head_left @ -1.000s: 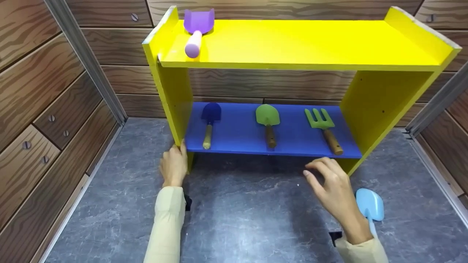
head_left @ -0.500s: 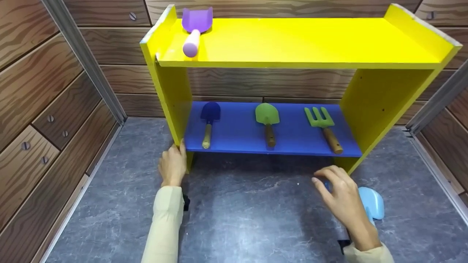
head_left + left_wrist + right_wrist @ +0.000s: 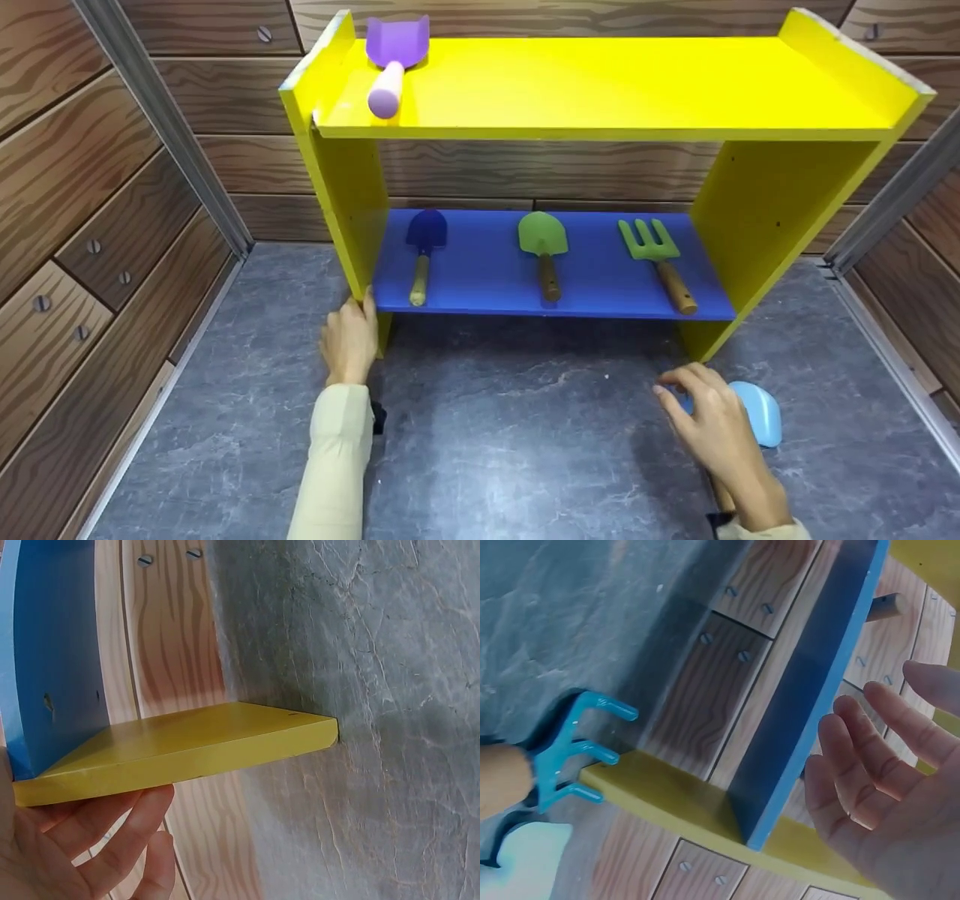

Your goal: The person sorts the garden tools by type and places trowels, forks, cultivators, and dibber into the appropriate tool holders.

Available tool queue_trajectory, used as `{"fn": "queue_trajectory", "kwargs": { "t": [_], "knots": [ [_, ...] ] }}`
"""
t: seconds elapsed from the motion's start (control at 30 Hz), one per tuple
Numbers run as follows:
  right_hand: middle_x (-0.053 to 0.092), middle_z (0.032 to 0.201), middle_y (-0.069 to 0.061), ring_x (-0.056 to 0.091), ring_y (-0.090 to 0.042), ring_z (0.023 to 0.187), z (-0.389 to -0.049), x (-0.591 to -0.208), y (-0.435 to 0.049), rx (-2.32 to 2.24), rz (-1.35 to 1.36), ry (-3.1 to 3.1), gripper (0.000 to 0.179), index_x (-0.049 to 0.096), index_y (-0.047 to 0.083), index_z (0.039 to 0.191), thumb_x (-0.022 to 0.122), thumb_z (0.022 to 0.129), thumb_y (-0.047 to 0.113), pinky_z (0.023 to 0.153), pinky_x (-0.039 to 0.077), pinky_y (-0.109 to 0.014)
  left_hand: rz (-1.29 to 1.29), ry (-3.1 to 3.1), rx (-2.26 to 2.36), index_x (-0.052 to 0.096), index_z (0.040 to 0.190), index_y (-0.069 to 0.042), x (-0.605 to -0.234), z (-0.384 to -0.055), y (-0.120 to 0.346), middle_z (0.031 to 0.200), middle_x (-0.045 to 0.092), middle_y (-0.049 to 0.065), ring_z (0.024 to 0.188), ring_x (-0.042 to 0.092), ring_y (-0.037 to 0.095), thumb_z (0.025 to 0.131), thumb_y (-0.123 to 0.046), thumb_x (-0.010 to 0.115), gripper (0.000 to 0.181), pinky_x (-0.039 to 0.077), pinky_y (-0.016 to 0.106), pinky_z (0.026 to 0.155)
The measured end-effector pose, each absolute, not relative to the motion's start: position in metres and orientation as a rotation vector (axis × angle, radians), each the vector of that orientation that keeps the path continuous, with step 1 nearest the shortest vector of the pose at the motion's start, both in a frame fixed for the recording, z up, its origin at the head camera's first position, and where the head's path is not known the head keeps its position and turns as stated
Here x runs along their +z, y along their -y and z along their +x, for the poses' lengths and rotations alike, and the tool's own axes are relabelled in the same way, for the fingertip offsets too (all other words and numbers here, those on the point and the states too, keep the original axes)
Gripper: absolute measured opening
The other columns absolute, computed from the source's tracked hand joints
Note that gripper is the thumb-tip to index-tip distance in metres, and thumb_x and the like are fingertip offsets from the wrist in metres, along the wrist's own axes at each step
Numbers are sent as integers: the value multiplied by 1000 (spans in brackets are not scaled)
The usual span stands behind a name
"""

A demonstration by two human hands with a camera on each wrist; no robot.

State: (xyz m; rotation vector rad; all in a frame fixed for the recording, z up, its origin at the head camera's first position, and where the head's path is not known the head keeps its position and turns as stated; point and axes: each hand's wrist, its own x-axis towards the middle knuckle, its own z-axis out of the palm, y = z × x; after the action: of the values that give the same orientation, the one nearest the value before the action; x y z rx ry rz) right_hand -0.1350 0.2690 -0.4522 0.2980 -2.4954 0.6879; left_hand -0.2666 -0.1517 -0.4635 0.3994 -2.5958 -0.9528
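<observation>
My left hand (image 3: pixel 349 337) grips the front edge of the left side panel (image 3: pixel 195 754) of a yellow shelf unit (image 3: pixel 600 86), fingers outside it and thumb by the blue board (image 3: pixel 484 262). Low at the right, my right hand (image 3: pixel 716 424) is held with fingers loosely bent and nothing in them. Beneath it on the floor lies a blue hand fork (image 3: pixel 555 757) with a wooden handle, mostly hidden in the head view. A light blue shovel (image 3: pixel 763 416) lies beside it, partly covered by the hand.
On the blue board lie a dark blue trowel (image 3: pixel 427 229), a green trowel (image 3: pixel 543 234) and a green hand fork (image 3: pixel 654 244). A purple scoop (image 3: pixel 397 43) lies on the yellow top, at its left end. Wood-patterned walls (image 3: pixel 240 97) surround the grey floor (image 3: pixel 487 450).
My right hand has moved away from the shelf, down and to the right, over the blue hand fork. The left hand keeps its hold on the panel.
</observation>
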Motion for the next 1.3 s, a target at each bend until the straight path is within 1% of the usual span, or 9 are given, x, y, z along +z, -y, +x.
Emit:
{"fn": "queue_trajectory", "kwargs": {
  "t": [0.17, 0.4, 0.6, 0.73, 0.87, 1.1, 1.2, 1.3],
  "knots": [
    [67, 90, -6, 64, -27, 82, -130, -458, -273, 708, 232, 2575, 5, 73, 5, 89, 77, 87, 3, 69, 51, -48, 398, 2595, -957, 65, 87, 2, -461, -268, 151, 87, 69, 29, 81, 66, 53, 108, -42, 43, 53, 47, 63, 70],
    [68, 92, -9, 66, -28, 82, -122, -466, -279, 770, 127, 2726, 5, 73, 3, 91, 76, 91, 6, 68, 53, -45, 404, 2599, -951, 66, 90, 3, -462, -268, 152, 90, 69, 31, 83, 66, 54, 108, -41, 44, 53, 47, 63, 72],
    [68, 90, -8, 66, -25, 79, -119, -473, -282, 769, 97, 2754, 4, 73, 2, 92, 76, 90, 4, 65, 53, -43, 407, 2597, -951, 65, 89, 3, -462, -267, 155, 85, 68, 28, 81, 66, 52, 109, -41, 44, 53, 47, 62, 71],
    [69, 92, -13, 67, -29, 79, -117, -478, -285, 742, 68, 2765, 6, 73, 1, 92, 77, 90, 5, 67, 54, -48, 417, 2597, -958, 65, 88, 2, -463, -266, 156, 82, 67, 27, 78, 66, 51, 109, -41, 43, 52, 47, 61, 69],
    [70, 94, -16, 68, -36, 83, -116, -482, -290, 717, -36, 2867, 12, 72, 0, 96, 75, 92, 11, 69, 53, -54, 428, 2602, -961, 64, 87, 2, -464, -266, 155, 82, 68, 27, 78, 66, 52, 108, -42, 43, 54, 47, 62, 68],
    [69, 92, -17, 67, -43, 86, -112, -487, -296, 653, -127, 2954, 15, 71, 0, 95, 74, 91, 13, 72, 50, -60, 434, 2618, -956, 65, 90, 3, -465, -266, 153, 88, 68, 30, 83, 65, 55, 108, -43, 43, 54, 47, 63, 71],
    [69, 92, -18, 66, -45, 87, -110, -489, -298, 628, -146, 2955, 16, 70, -1, 96, 75, 89, 13, 71, 49, -62, 428, 2614, -951, 65, 89, 3, -465, -266, 153, 89, 69, 31, 83, 65, 55, 108, -42, 43, 54, 47, 63, 72],
    [68, 90, -17, 66, -45, 85, -110, -489, -300, 594, -191, 3015, 17, 69, -1, 96, 75, 89, 13, 69, 49, -61, 423, 2613, -955, 65, 89, 2, -464, -266, 152, 89, 69, 30, 83, 65, 54, 108, -42, 44, 53, 47, 63, 72]
  ]
}}
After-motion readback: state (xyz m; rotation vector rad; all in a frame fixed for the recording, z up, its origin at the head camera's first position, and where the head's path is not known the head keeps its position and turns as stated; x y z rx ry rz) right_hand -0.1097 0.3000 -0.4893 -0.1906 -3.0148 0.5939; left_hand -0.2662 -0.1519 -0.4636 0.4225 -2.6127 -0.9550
